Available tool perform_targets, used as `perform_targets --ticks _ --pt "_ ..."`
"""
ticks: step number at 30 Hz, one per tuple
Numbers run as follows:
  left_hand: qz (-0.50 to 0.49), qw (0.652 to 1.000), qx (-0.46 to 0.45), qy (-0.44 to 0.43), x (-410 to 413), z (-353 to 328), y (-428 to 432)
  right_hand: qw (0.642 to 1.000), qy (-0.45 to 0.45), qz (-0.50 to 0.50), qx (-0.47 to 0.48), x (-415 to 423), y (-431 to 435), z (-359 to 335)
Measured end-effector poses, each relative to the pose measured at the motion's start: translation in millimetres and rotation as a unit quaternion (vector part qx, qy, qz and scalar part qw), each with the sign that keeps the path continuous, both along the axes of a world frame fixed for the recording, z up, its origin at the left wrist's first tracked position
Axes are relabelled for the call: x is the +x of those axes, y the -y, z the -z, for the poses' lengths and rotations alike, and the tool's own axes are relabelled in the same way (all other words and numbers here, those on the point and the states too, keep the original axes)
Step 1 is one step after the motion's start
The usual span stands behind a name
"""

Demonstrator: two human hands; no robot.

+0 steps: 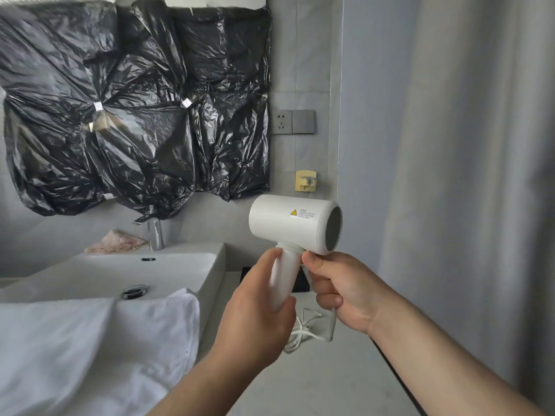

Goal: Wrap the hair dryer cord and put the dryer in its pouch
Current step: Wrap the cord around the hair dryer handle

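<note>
One wide-angle camera, worn on the head, looks forward and down from close range: left hand [255, 319] and right hand [351, 292] near mid-frame, pale stone counter [315, 382] below, grey tiled wall [309, 70] ahead, white ceramic basin [211, 277] lower left.

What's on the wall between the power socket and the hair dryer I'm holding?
A small yellow wall hook, stuck to the tile below the socket and above the hair dryer; the head view shows it, otherwise bare tile.
</note>
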State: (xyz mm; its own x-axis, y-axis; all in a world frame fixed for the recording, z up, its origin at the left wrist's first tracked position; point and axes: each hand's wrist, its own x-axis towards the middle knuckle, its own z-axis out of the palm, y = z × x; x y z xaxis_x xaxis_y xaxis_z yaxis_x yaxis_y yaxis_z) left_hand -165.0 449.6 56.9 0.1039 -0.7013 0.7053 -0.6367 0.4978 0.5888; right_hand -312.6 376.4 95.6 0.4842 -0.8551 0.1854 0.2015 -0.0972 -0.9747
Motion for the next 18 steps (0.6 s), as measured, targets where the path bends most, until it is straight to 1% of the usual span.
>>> perform_targets --ticks 3,6,9,13,16,18 --pt "-0.032 0.999 -0.007 0.007 -0.1 5.7 1.6 1.0 -0.002 0.009 0.015 5.9 0.6 1.0" --pt "-0.048 0.999 0.008 -0.012 -2.6 11.2 1.8 0.999 -0.018 0.025 0.023 8.0 -0.7 2.1" --pt "-0.073 0.997 0.012 0.005 -5.3 14.1 3.2 0.998 -0.027 0.038 0.037 9.2 -0.8 3.5" --pt "-0.095 0.995 0.01 0.002 -6.4 22.6 5.6 0.998 -0.014 0.017 0.059 7.9 2.3 8.8" --pt "-0.09 0.996 0.018 -0.007 -6.3 26.6 9.6 0.999 -0.019 -0.003 0.037 5.8 4.2 14.7" --pt "-0.088 0.996 0.012 0.012 -6.2 26.9 11.9 0.999 -0.009 -0.003 0.039 5.8 5.6 17.0"
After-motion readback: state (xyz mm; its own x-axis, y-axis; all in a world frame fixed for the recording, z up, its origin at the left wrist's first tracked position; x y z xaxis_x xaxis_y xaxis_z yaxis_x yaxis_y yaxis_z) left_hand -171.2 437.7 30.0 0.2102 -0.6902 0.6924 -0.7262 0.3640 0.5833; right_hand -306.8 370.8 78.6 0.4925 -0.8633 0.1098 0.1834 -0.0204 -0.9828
